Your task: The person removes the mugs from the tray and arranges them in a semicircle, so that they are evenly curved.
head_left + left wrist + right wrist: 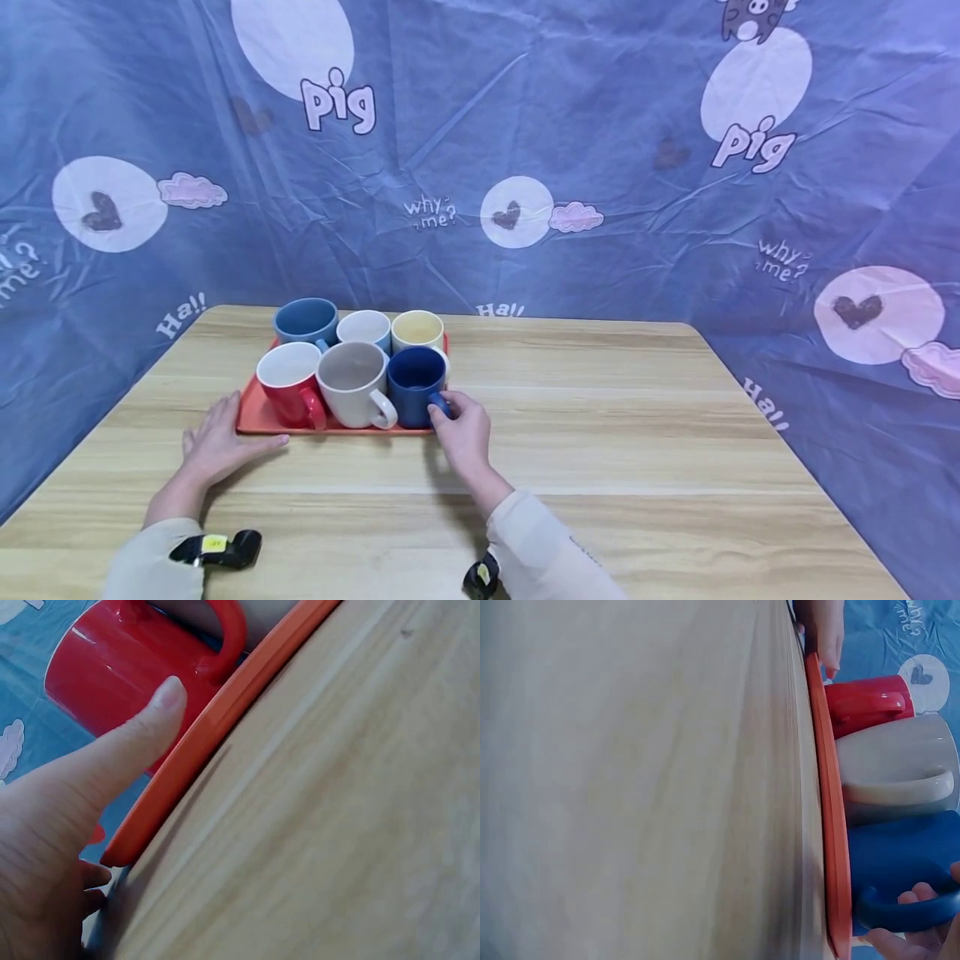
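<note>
An orange tray [253, 414] carries two rows of upright mugs. Its front row has a red mug [283, 393], a light grey mug [345, 404] and a dark blue mug [411, 404]. At the tray's front left corner is my left hand [219, 443], its fingers along the left side and the thumb stretched out before the front rim, near the red mug [135, 667]. My right hand [467, 435] pinches the handle of the dark blue mug [900, 847], which stands at the tray's front right.
Behind stand a teal-blue mug [306, 320], a light blue mug with a white inside [365, 328] and a cream mug [417, 328]. The tray lies on the left part of a wooden table [600, 433]. A blue printed cloth [630, 125] hangs behind the table.
</note>
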Tool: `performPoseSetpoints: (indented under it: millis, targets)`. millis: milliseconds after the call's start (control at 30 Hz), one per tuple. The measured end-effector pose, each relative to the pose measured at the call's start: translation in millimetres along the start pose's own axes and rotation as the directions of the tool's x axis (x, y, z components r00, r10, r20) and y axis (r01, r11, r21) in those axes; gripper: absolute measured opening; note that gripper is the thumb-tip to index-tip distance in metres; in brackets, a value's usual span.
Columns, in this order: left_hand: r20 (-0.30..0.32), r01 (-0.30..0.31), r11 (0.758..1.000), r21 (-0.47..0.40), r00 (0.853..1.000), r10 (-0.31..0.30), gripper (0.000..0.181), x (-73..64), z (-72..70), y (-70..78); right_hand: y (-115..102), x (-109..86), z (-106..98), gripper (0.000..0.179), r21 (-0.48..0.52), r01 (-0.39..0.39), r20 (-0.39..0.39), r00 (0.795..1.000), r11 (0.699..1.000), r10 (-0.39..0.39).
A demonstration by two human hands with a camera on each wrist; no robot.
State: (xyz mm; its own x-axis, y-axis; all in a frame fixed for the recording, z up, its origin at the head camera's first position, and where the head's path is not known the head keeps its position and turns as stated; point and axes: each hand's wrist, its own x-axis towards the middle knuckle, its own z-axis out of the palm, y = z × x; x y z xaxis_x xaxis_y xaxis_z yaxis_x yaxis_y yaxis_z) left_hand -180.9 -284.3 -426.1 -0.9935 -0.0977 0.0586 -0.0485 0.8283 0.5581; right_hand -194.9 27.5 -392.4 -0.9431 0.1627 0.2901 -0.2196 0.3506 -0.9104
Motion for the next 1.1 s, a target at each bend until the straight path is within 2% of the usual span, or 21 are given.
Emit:
performPoseSetpoints:
  millis: [567, 933, 1100]
  targets:
    - [-0.017, -0.007, 0.999, 0.043, 1.0, 0.008, 0.109, 0.5, 7.2, -3.9, 2, -2.2, 7, 0.014, 0.165, -0.097, -0.084, 0.99, 0.981, 0.112]
    - [-0.014, 0.0, 0.999, 0.051, 1.0, 0.0, 0.11, 0.3, 7.7, -4.5, 5, -3.1, 12, 0.012, 0.343, -0.142, -0.073, 0.982, 0.928, 0.177]
    - [-0.015, -0.002, 0.999, 0.053, 1.0, 0.002, 0.11, 0.6, 8.0, -4.1, 5, -4.4, 16, 0.013, 0.397, -0.127, -0.093, 0.98, 0.909, 0.177]
